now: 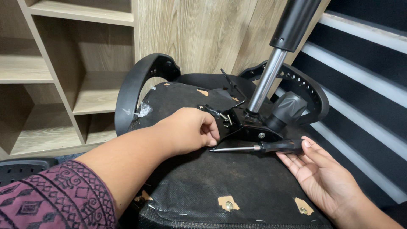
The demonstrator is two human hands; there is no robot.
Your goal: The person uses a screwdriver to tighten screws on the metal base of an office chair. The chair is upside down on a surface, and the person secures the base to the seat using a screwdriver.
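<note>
Two hands at upturned chair seat (203, 186): left hand (186, 129) curled on bracket (248, 125); right hand (322, 169) open, fingertips touching screwdriver (258, 147); grip handle fully before driving.

There is just one view. The camera sits on the person's head and looks down and forward, very close to the work. It faces an upside-down chair seat (237, 186) that fills the middle and bottom. Wooden shelves (63, 85) stand behind on the left, and a dark striped wall (364, 80) runs along the right. Both arms reach in from the bottom edge.
</note>
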